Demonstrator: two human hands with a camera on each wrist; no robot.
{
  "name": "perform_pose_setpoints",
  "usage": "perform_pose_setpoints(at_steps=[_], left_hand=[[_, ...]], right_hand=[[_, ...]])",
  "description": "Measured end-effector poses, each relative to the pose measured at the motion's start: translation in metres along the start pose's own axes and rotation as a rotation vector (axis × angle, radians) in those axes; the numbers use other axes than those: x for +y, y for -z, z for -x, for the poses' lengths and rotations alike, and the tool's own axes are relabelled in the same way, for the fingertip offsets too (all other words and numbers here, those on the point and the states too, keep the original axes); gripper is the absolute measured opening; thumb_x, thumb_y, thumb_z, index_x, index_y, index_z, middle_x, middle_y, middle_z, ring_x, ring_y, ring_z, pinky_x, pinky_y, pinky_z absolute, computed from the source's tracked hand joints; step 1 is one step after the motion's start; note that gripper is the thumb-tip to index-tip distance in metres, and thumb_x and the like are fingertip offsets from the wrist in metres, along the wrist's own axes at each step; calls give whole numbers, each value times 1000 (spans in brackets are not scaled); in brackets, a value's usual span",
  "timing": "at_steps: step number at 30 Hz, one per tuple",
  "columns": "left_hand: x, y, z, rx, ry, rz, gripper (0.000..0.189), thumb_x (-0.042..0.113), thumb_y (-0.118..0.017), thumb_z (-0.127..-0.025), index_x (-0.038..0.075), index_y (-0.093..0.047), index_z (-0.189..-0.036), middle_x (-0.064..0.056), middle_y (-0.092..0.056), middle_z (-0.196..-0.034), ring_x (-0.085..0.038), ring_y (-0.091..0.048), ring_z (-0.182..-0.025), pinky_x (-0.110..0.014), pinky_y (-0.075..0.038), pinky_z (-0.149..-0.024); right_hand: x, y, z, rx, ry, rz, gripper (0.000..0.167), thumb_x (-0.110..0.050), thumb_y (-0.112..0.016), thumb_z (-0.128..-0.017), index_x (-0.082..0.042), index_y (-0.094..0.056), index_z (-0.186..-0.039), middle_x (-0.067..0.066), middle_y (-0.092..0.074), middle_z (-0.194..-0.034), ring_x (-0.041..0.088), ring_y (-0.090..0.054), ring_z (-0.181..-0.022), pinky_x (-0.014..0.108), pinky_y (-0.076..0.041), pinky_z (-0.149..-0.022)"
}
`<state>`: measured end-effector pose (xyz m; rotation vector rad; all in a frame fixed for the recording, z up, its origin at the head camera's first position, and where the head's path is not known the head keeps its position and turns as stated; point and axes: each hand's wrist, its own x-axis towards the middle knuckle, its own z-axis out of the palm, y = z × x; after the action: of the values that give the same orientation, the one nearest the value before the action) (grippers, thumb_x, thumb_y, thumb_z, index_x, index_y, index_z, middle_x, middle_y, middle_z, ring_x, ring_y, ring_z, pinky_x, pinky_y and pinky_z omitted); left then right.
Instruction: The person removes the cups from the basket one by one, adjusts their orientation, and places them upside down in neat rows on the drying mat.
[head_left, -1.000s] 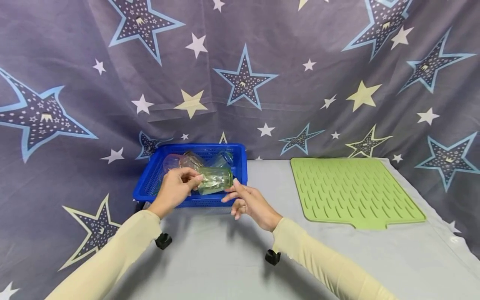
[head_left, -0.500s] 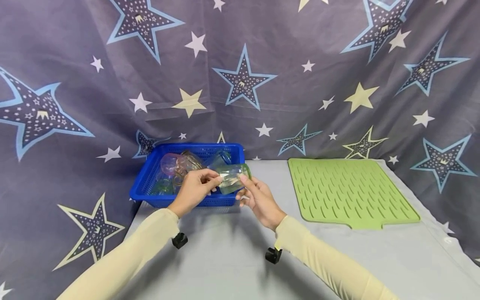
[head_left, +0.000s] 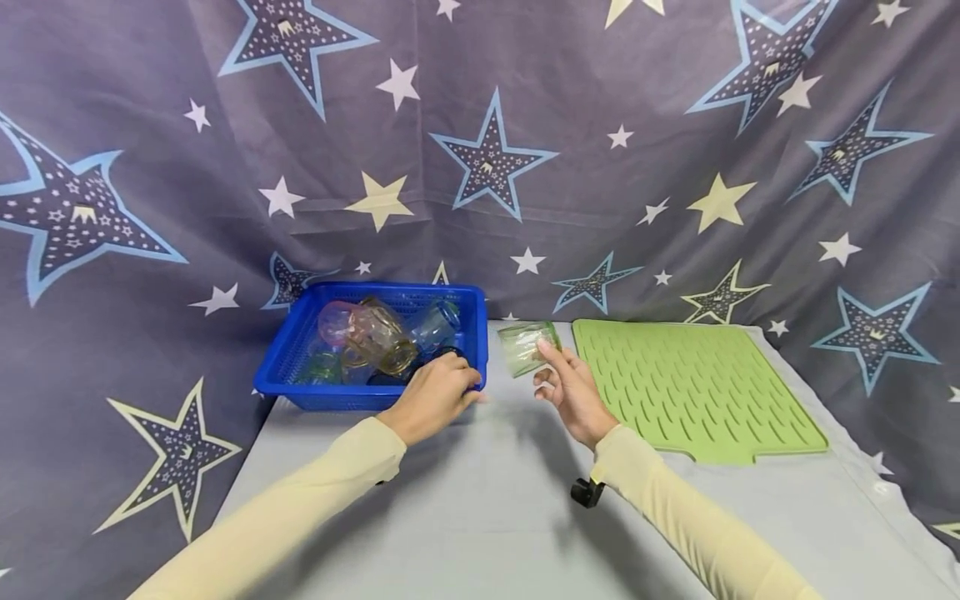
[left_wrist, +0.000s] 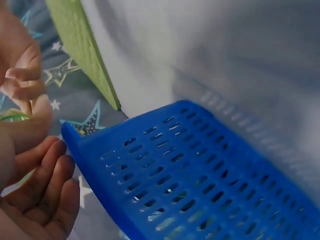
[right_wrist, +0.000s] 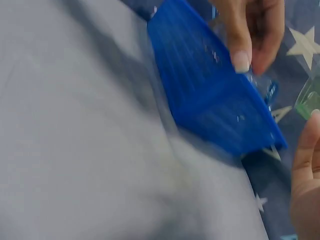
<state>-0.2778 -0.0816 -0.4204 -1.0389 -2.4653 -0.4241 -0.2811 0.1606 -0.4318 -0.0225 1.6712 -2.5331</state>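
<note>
A clear green-tinted drinking glass (head_left: 522,347) lies sideways in my right hand (head_left: 576,398), pinched at its rim end by thumb and fingers. It hovers between the blue basket (head_left: 300,390) and the green mat. My left hand (head_left: 435,397) is at the basket's front right corner with fingers loosely bent and nothing between them. In the left wrist view, the left fingers (left_wrist: 62,195) are beside the basket rim; whether they touch it I cannot tell. At the right wrist view's edge, part of the green glass (right_wrist: 311,100) shows above the right fingers.
Several glasses, including a pink one (head_left: 335,323), an amber one (head_left: 384,342) and a clear one (head_left: 435,325), lie jumbled in the basket. A ridged green drying mat (head_left: 697,383) lies on the right of the grey-white table (head_left: 480,517). A starry curtain (head_left: 600,208) hangs behind.
The green glass has moved right, from over the basket to beyond its right side, in the right hand. The left hand has let go of it and dropped to the basket's corner.
</note>
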Motion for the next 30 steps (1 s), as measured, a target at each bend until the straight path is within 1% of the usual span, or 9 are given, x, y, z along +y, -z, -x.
perform_pose_setpoints(at_steps=[2,4,9,12,17,20,22,25,30], left_hand=[[0,-1,-1,5,-10,-64,21,31,-81,-90,10,-79,-88,-2,-69,-82,-20,-60,-75,-36,-54,-71],[-1,-2,-2,-6,2,-101,23,31,-80,-91,10,-78,-83,-3,-69,-78,-22,-60,-71,-38,-55,-69],[1,-3,-7,-87,76,-146,30,34,-80,-91,9,-75,-74,-6,-68,-73,-24,-61,-68,-41,-57,-66],[2,-3,-10,-100,91,-152,30,33,-83,-88,11,-73,-71,-6,-68,-72,-24,-63,-69,-41,-58,-63],[0,-2,-14,-110,40,-151,29,29,-85,-87,14,-70,-68,-3,-66,-72,-23,-64,-70,-41,-57,-62],[1,-3,-15,-125,-7,-175,27,25,-86,-86,15,-69,-67,-3,-67,-73,-24,-64,-68,-41,-55,-62],[2,-2,-16,-128,-26,-187,28,22,-87,-84,15,-68,-65,-4,-67,-73,-25,-64,-66,-41,-54,-61],[3,-1,-16,-137,-32,-212,31,21,-89,-82,16,-65,-63,-4,-67,-72,-25,-63,-64,-41,-52,-60],[2,1,-18,-152,-16,-233,32,20,-88,-83,16,-64,-63,-5,-67,-71,-24,-62,-62,-40,-52,-58]], right_hand=[[-2,7,-2,18,6,27,33,-36,-69,-100,-11,-57,-118,0,-63,-104,12,-55,-74,25,-49,-59],[-4,15,-4,36,12,56,32,-36,-69,-100,-13,-57,-118,0,-61,-108,12,-55,-75,25,-49,-60],[-11,36,-9,69,39,166,37,-39,-70,-99,-13,-55,-121,2,-55,-113,13,-55,-78,25,-50,-61],[-17,50,-13,77,67,244,40,-39,-71,-99,-13,-53,-124,3,-53,-112,12,-54,-79,24,-51,-61],[-28,74,-23,105,88,326,42,-36,-71,-99,-13,-49,-127,1,-56,-109,13,-56,-80,23,-51,-60],[-36,88,-29,136,93,399,52,-37,-71,-99,-9,-46,-135,1,-56,-109,13,-56,-82,23,-51,-59],[-42,97,-32,156,95,456,64,-40,-71,-98,-5,-42,-144,1,-55,-110,13,-56,-83,23,-52,-60],[-49,108,-34,187,95,531,76,-42,-70,-98,-2,-35,-151,2,-52,-112,11,-55,-84,23,-53,-62],[-59,130,-37,218,103,625,78,-43,-68,-99,-1,-31,-154,3,-48,-118,12,-55,-90,22,-53,-64]])
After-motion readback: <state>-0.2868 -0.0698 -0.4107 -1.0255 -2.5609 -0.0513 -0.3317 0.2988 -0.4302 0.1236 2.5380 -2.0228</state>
